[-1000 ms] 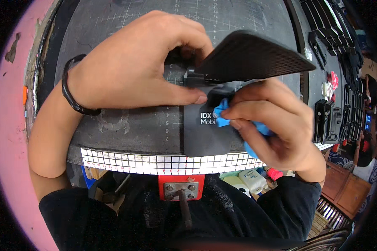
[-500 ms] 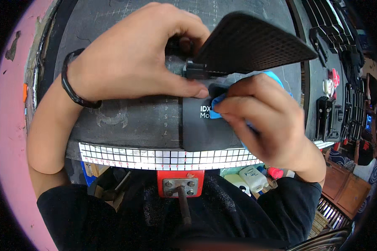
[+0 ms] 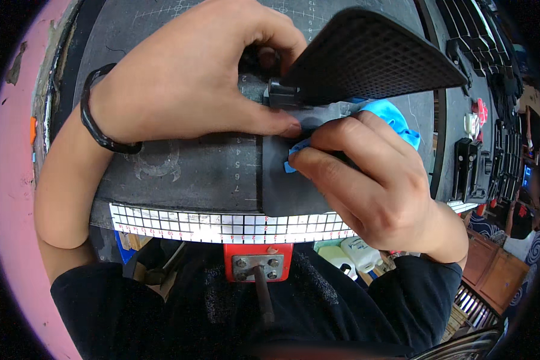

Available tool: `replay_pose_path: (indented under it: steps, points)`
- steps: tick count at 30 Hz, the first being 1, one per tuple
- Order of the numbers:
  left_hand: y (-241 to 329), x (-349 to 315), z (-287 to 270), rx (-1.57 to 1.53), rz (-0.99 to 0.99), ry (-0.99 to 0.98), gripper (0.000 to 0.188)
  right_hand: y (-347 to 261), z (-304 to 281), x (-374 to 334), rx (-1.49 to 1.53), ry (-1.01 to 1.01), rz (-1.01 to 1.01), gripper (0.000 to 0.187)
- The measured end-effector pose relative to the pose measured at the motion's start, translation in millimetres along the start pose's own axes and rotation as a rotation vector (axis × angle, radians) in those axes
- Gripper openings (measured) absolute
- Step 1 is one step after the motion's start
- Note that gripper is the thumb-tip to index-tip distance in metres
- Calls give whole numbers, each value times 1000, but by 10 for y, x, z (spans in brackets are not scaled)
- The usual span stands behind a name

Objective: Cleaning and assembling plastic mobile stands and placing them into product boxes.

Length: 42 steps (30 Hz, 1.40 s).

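Note:
My left hand [image 3: 192, 78] reaches over the work table, its thumb pressed on a dark grey flat plate [image 3: 288, 195]. Its other fingers curl behind the plate's hinge and are partly hidden. From that hinge a black flap [image 3: 372, 60] with a diamond-patterned face stands raised and tilted to the right. Pinched in my right hand [image 3: 372, 180] is a blue cloth [image 3: 393, 117]; one corner pokes out at the fingertips against the plate, the rest spills out behind the knuckles. My right hand covers the plate's right part.
A white gridded ruler strip [image 3: 222, 228] runs along the near edge of the black marked table top [image 3: 210, 174]. Several black hinged parts [image 3: 473, 171] lie at the right. Below the edge are a red metal bracket [image 3: 231, 264] and white bottles [image 3: 360, 255].
My right hand has slid left and slightly down across the plate with the cloth, now covering the white print. The raised flap has shifted slightly up and right.

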<state>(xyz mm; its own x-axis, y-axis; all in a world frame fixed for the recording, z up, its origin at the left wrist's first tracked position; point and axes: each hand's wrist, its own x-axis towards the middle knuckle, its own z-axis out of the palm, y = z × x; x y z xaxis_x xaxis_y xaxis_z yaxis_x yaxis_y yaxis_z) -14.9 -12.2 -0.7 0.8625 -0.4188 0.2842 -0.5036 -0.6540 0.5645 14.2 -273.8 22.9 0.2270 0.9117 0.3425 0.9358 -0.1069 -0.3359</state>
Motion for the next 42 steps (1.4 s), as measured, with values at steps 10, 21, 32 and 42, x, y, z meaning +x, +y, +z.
replay_pose_path:
  steps: [10, 21, 32, 42]
  points:
    - [-19, 30, 30, -201, -56, 33, 58, 38, 43, 6, 19, 22, -14, 28]
    - [-70, 84, -39, -225, -59, -113, 58, 71, 70, 27, 70, 87, 12, 27]
    - [-30, 107, 1, -271, -53, -90, 58, 35, -2, -24, 83, 42, -9, 28]
    - [-33, 37, 51, -271, -70, -5, 57, 26, 75, 11, -24, 44, -24, 26]
